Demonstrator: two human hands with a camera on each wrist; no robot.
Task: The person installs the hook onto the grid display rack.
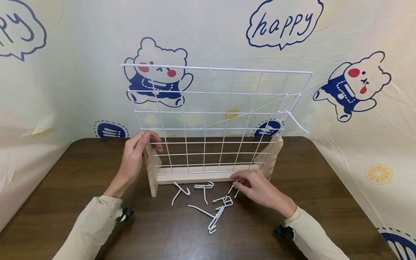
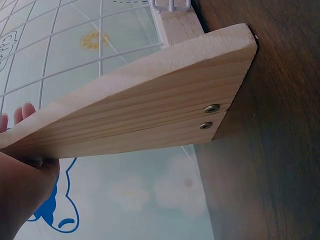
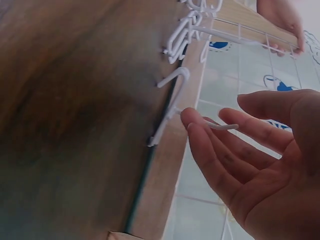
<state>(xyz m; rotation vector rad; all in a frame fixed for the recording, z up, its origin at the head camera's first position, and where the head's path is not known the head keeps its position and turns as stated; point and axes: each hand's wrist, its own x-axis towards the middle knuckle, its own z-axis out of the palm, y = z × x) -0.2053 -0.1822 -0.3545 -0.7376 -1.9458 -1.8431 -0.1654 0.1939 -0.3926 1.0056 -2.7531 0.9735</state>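
My left hand (image 1: 134, 153) grips the upper end of the left wooden side panel (image 1: 151, 169), thumb and fingers on opposite faces; the left wrist view shows this panel (image 2: 150, 100) closely. Between the two side panels leans a white wire grid (image 1: 204, 112). My right hand (image 1: 256, 187) is low by the stand's front right. In the right wrist view, its fingertips touch the prong of a white wire hook (image 3: 170, 112), while the thumb stands apart from it. Several other white hooks (image 1: 204, 187) lie on the table before the stand, some overlapping (image 1: 218, 213).
One white hook (image 1: 295, 121) hangs on the grid's upper right, its prong jutting outward. A wooden base bar (image 1: 195, 177) joins the side panels. The brown table (image 1: 156, 231) meets a printed cloth backdrop (image 1: 87, 72) behind the stand.
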